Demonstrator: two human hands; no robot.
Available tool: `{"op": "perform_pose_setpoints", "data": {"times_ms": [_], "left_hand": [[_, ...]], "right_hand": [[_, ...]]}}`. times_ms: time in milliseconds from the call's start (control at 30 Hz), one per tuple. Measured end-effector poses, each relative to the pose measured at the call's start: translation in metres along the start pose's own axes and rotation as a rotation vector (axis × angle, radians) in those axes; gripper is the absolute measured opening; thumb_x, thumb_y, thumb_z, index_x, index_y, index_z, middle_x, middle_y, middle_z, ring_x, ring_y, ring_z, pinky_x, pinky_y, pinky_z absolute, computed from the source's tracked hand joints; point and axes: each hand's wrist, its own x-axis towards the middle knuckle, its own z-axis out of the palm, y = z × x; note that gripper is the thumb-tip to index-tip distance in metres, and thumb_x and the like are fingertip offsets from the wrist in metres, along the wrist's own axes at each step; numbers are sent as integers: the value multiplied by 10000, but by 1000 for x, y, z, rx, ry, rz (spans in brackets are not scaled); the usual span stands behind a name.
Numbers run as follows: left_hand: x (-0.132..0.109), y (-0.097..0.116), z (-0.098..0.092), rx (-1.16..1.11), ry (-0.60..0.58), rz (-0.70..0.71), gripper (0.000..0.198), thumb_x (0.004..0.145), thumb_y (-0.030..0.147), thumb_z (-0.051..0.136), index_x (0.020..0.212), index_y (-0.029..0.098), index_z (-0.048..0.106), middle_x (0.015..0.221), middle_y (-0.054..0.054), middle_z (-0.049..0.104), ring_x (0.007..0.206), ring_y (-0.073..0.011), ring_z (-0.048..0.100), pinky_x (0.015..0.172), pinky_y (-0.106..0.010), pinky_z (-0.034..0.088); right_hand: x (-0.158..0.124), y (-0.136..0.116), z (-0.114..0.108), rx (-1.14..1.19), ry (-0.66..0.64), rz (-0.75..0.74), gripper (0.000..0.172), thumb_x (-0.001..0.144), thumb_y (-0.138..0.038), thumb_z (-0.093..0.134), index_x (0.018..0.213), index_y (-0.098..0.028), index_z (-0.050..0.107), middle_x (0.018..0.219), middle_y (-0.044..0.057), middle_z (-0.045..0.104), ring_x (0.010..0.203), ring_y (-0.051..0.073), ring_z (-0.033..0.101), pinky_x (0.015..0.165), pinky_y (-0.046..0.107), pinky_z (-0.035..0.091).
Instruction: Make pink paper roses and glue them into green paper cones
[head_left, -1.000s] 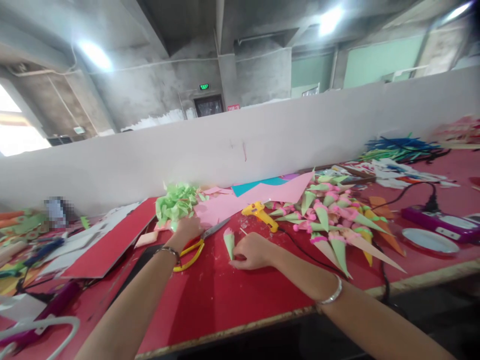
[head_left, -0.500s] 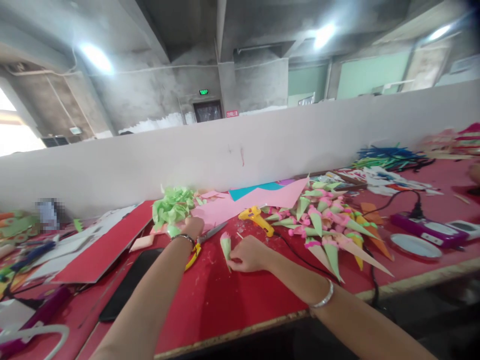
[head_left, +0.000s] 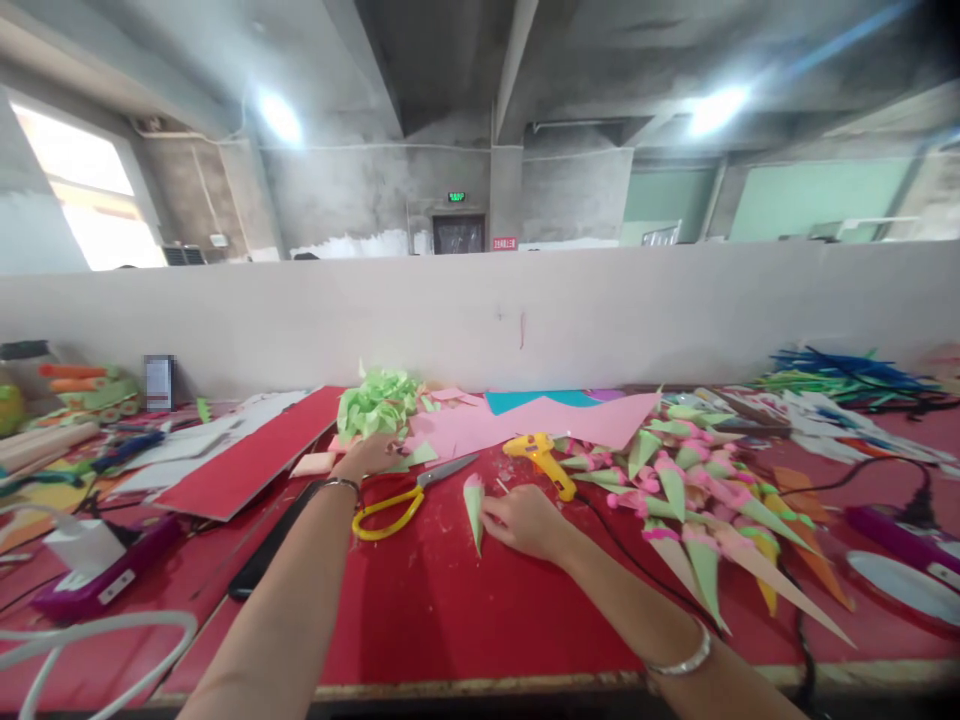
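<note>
A small light-green paper cone (head_left: 473, 515) with a pink top is pinched by its side in my right hand (head_left: 529, 522), point down just over the red tabletop. My left hand (head_left: 367, 455) reaches to the lower edge of a heap of cut light-green paper pieces (head_left: 379, 400); its fingertips are too blurred to show a grip. Yellow-handled scissors (head_left: 390, 512) lie between the hands, blades toward the back right. Behind my right hand a yellow glue gun (head_left: 541, 462) rests on the table.
Several finished paper cones (head_left: 694, 500) are heaped at right, beside a white oval dish (head_left: 904, 588) and a purple power strip (head_left: 892, 530). Pink paper (head_left: 517, 425) lies at the back. At left are a red board (head_left: 255, 455), a black flat object (head_left: 274, 545) and a white cable (head_left: 112, 630).
The camera view has turned and shifted. My left hand has moved away from the scissors toward the green paper heap, uncovering their handles. My right hand still holds the cone.
</note>
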Motion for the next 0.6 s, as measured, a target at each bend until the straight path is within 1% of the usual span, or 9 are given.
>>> {"op": "perform_pose_setpoints", "data": {"times_ms": [67, 133, 200, 300, 367, 400, 500, 567, 600], "left_hand": [[-2, -15, -1, -22, 68, -29, 300, 877, 280, 371, 1115, 156, 505, 1120, -87, 538, 1003, -183, 526, 844, -341, 443], [-4, -27, -3, -20, 157, -70, 362, 880, 223, 273, 1170, 138, 473, 1196, -118, 499, 1114, -199, 457, 924, -334, 380], [-7, -38, -4, -13, 180, -87, 391, 846, 195, 291, 1185, 116, 468, 1227, -138, 482, 1154, -218, 422, 962, -349, 334], [-12, -45, -5, -13, 80, -5, 370, 741, 222, 463, 1096, 180, 560, 1156, -83, 561, 1096, -211, 479, 948, -312, 346], [-14, -44, -5, -18, 10, 70, 408, 691, 264, 532, 1097, 233, 565, 1163, -45, 567, 1087, -198, 489, 940, -283, 351], [-15, -43, -5, -19, -10, 91, 441, 683, 289, 545, 1121, 242, 550, 1184, -43, 555, 1094, -200, 485, 940, -285, 350], [-13, -38, -4, -12, -29, 80, 525, 694, 336, 528, 1200, 200, 491, 1221, -94, 523, 1109, -242, 471, 925, -332, 357], [-11, -36, -3, -3, -49, 62, 514, 687, 318, 532, 1185, 192, 508, 1180, -100, 556, 1081, -250, 495, 895, -331, 375], [-9, -36, -3, 5, -59, 56, 498, 679, 309, 540, 1165, 205, 525, 1160, -88, 573, 1064, -241, 510, 881, -314, 384]], "right_hand": [[0, 1, 1, 19, 29, 22, 281, 864, -296, 364, 819, -176, 614, 646, 59, 662, 564, 135, 585, 512, 241, 236], [-1, 1, 2, 33, 50, 32, 278, 865, -296, 366, 827, -183, 617, 645, 53, 661, 555, 129, 572, 516, 242, 228], [-1, 2, 3, 46, 51, 29, 270, 863, -288, 372, 817, -188, 617, 637, 46, 658, 542, 125, 562, 514, 244, 214], [-1, 1, 4, 73, 44, 26, 259, 859, -284, 379, 797, -190, 612, 631, 37, 657, 531, 118, 558, 510, 250, 188], [-1, 1, 5, 87, 48, 38, 264, 860, -286, 376, 788, -188, 610, 632, 36, 657, 534, 117, 560, 510, 256, 180], [-1, 1, 4, 91, 50, 45, 267, 860, -287, 374, 784, -188, 610, 632, 37, 657, 537, 117, 562, 511, 258, 178], [-1, 1, 4, 102, 49, 56, 274, 859, -288, 367, 785, -188, 611, 635, 37, 657, 542, 117, 564, 510, 258, 179], [-1, 2, 3, 112, 41, 62, 276, 860, -291, 363, 790, -187, 609, 644, 37, 657, 550, 116, 565, 512, 255, 185], [-1, 2, 3, 116, 35, 66, 277, 860, -291, 361, 792, -185, 608, 647, 37, 657, 555, 116, 565, 514, 253, 188]]}}
